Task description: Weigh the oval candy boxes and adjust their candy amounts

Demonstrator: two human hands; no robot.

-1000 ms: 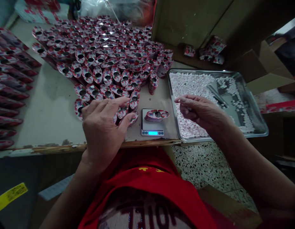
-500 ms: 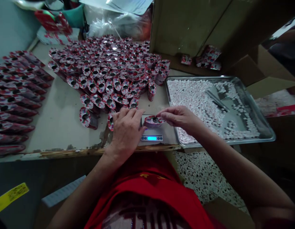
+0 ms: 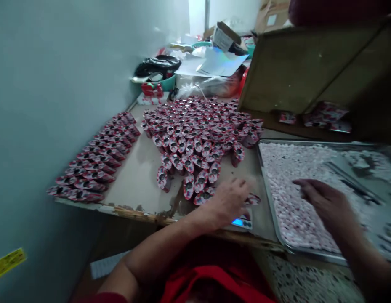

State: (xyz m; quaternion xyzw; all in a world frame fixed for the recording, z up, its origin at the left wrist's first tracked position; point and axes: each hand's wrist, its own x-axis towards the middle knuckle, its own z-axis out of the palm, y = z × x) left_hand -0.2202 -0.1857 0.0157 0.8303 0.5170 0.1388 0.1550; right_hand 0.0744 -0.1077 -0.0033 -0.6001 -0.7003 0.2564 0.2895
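My left hand (image 3: pixel 228 201) is closed around a small red-and-white printed packet (image 3: pixel 254 199). Only the packet's right end shows past my fingers. Under that hand is a small digital scale (image 3: pixel 246 223) with a lit blue display, partly covered. My right hand (image 3: pixel 323 202) is over a metal tray (image 3: pixel 272 208) of small whitish-pink pellets (image 3: pixel 296 219). Motion blurs its fingers, so I cannot tell whether they hold anything. Many more printed packets (image 3: pixel 189 147) stand upright with open tops, grouped beyond my left hand.
Rows of similar packets (image 3: pixel 97 168) line the table's left side. A metal bar-like tool (image 3: pixel 353 183) lies in the tray. Behind the tray, a cardboard box (image 3: pixel 296 71) has several packets (image 3: pixel 328 113) at its base. Papers (image 3: pixel 211 61) and a teal basin (image 3: pixel 168 83) sit farther back.
My right hand has left the packet and moved right, over the tray. My left hand now covers more of the packet at the scale. The camera view has tilted up and turned left.
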